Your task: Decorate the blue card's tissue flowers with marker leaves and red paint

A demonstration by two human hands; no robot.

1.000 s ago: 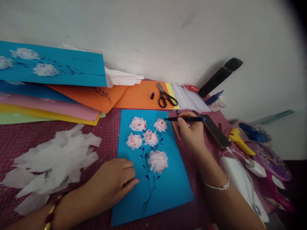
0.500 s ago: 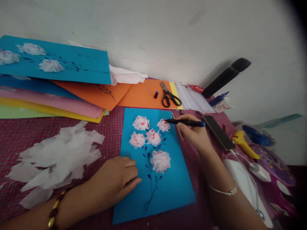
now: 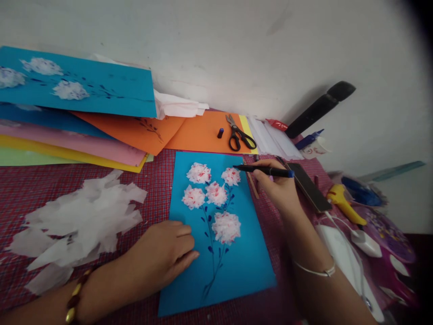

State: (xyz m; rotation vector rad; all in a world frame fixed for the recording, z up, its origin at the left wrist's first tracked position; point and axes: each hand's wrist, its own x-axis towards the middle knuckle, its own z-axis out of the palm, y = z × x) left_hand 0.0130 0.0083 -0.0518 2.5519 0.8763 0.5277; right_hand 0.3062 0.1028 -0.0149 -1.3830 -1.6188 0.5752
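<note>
A black marker [image 3: 270, 171] with a blue end is held in my right hand [image 3: 279, 187], its tip at the upper right white-and-red paper flower [image 3: 231, 176]. That flower is one of several on a blue sheet [image 3: 243, 266] with dark drawn stems and leaves. My left hand [image 3: 169, 250] rests palm down on the sheet's left edge, fingers bent and lying flat, holding nothing. White tissue pieces [image 3: 84, 216] lie in a loose pile to the left of it.
Scissors [image 3: 238, 135] and a marker cap [image 3: 220, 133] lie on orange paper [image 3: 199, 131] behind. Stacked coloured sheets with a blue flower card [image 3: 118, 90] stand back left. At right are a phone [image 3: 309, 187], a yellow glue gun [image 3: 345, 203] and a white power bank [image 3: 348, 266].
My right hand and the marker have shifted slightly right and up, the tip moving to the flower's upper right edge. My left hand stays in place.
</note>
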